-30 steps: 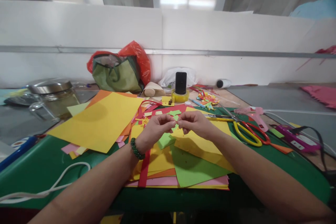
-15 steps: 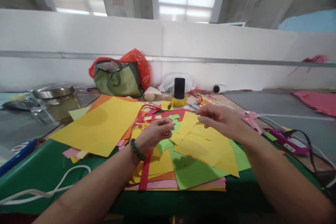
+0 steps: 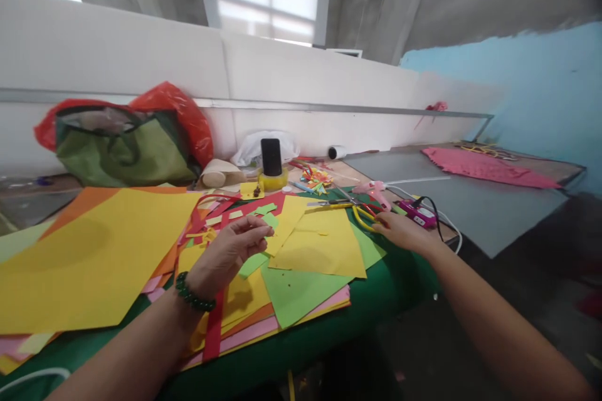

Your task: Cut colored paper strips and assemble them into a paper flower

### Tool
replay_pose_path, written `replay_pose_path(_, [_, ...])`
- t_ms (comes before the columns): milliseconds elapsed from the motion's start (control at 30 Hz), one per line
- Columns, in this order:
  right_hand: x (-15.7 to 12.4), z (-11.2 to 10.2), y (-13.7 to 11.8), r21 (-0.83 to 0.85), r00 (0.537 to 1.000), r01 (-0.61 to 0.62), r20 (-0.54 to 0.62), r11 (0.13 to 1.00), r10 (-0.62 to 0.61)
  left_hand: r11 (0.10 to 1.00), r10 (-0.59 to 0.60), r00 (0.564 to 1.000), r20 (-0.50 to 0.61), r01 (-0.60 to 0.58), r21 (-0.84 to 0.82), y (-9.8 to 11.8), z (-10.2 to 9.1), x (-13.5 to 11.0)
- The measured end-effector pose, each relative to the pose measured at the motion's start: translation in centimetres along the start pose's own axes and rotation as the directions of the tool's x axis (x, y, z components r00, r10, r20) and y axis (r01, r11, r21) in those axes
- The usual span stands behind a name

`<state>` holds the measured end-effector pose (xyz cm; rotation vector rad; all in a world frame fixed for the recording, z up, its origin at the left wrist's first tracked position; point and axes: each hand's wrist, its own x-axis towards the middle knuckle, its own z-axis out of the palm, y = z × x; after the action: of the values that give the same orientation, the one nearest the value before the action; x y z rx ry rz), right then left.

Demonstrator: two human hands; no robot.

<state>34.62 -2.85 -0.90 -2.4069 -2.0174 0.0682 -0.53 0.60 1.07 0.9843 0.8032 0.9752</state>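
My left hand (image 3: pixel 235 247), with a green bead bracelet at its wrist, hovers over the paper pile with thumb and fingertips pinched together. Whatever is in that pinch, if anything, is too small to make out. On the right side of the pile, my right hand (image 3: pixel 395 230) has its fingers closed at the handles of yellow-handled scissors (image 3: pixel 361 218), whose blades point left over the paper. Beneath lie a yellow sheet (image 3: pixel 320 250), a green sheet (image 3: pixel 294 294) and a red strip (image 3: pixel 214 332).
A pink glue gun (image 3: pixel 375 193) and a purple power strip (image 3: pixel 420 214) lie beyond my right hand. A phone (image 3: pixel 271 158) stands on a yellow tape roll (image 3: pixel 273 180). Large yellow paper (image 3: pixel 108 257) covers the left; a green bag (image 3: pixel 120 150) stands behind.
The view has turned to the right. My right hand has moved from above the yellow sheet out to the scissors at the right. The left hand stays pinched over the paper.
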Motion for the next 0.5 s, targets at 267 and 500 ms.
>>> replay_pose_path(267, [2.9,0.5,-0.8,-0.047,0.998,-0.060,-0.018,0.997,0.059,0.999,-0.016,1.000,-0.014,0.015,-0.048,-0.3,-0.2,-0.1])
replay_pose_path(500, [2.5,0.6,0.2,0.156,0.980,-0.115,-0.146,0.981,0.138,0.998,0.026,0.998,0.058,-0.023,-0.053,-0.6,-0.6,-0.1])
